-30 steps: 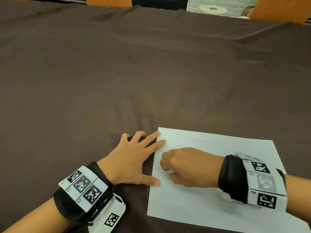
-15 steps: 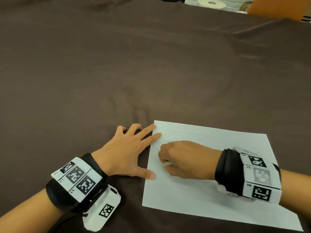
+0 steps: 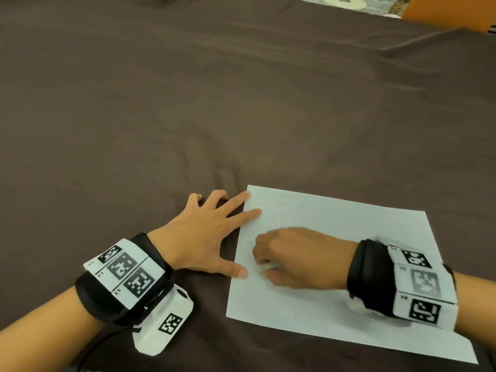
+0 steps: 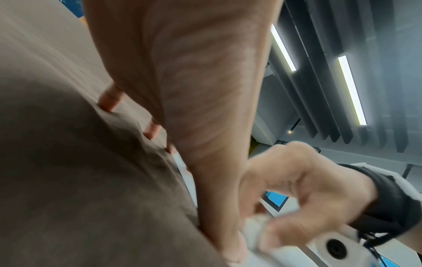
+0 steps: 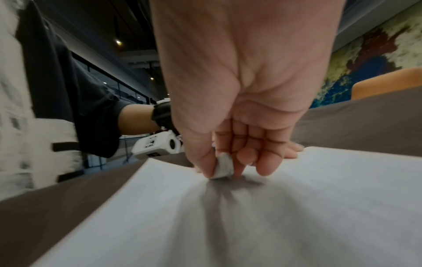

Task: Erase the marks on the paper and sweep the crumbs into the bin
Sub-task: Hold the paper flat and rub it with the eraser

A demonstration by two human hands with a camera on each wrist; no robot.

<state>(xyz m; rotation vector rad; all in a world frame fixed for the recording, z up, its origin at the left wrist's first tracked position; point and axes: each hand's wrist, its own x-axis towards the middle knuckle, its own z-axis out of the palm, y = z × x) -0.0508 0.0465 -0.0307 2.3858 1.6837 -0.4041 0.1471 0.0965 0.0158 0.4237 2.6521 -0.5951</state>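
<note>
One paper (image 3: 335,237), one eraser (image 5: 222,167), two hands.

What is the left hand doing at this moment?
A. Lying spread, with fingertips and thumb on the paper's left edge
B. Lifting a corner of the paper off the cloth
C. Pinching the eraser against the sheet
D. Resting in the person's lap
A: the left hand lies flat and spread on the brown cloth, fingertips and thumb on the paper's left edge, while the right hand pinches the eraser.
</note>
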